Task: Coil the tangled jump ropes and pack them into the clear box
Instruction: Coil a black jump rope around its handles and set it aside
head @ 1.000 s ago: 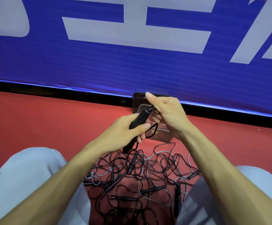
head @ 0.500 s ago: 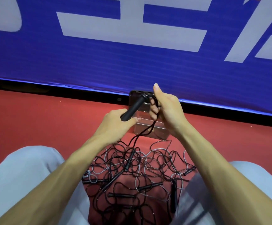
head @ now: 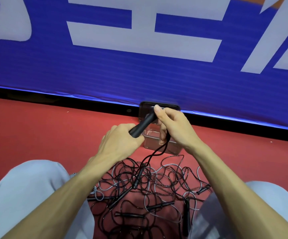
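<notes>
Head view: left hand [head: 121, 144] clamped round black cylindrical rope handle [head: 142, 125], right hand [head: 172, 128] pinching thin black cord [head: 154, 153], above clear plastic box [head: 151, 137] on red floor [head: 53, 135]. Expect possible snagging in tangled rope pile [head: 145, 190], tightening knots.

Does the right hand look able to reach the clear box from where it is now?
Probably yes. The right hand is held just above the clear box, nothing between them. But its fingers pinch the black cord, and the left hand grips the handle, so it arrives occupied.
</notes>
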